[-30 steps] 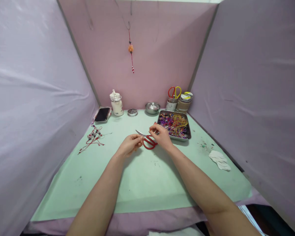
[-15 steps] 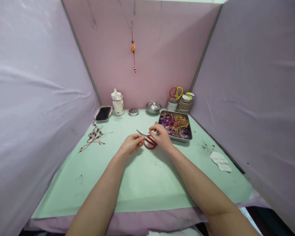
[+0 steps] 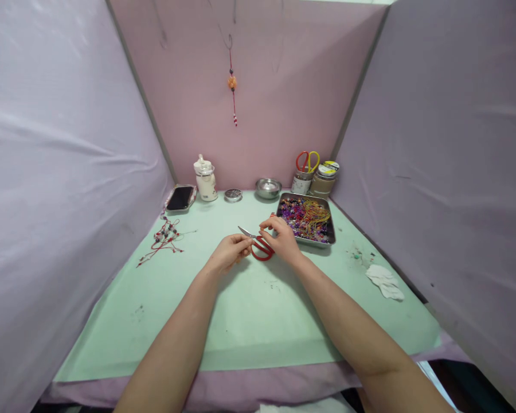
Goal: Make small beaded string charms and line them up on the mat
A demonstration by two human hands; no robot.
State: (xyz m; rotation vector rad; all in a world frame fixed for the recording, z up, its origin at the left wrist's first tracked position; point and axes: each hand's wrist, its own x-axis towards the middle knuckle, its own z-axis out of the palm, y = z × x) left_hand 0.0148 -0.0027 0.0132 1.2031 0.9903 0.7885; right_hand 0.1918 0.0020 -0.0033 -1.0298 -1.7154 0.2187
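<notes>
My left hand (image 3: 231,252) is closed in a pinch, thumb against forefinger, over the middle of the table. Facing it, my right hand (image 3: 281,238) pinches too, its fingertips a short gap away. Whatever either hand holds is too small to make out. A pair of scissors (image 3: 263,257) with red handles lies on the green tabletop just behind the fingertips, its blades pointing up and left. Beyond my right hand, a metal tray (image 3: 313,244) holds many coloured beads and yellowish cords; the hand partly covers its near left corner.
Red cords strung with dark beads (image 3: 165,235) lie at left, below a phone (image 3: 180,198). Along the back stand a white bottle (image 3: 206,180), a small round tin (image 3: 233,195), a steel bowl (image 3: 268,188), a pot with scissors (image 3: 301,183) and a jar (image 3: 324,182). A beaded pendant (image 3: 232,83) hangs behind; crumpled white cloth (image 3: 384,281) lies right.
The camera view has shifted slightly. Both hands stay pinched in nearly the same place beside the scissors, and nothing else has visibly moved.
</notes>
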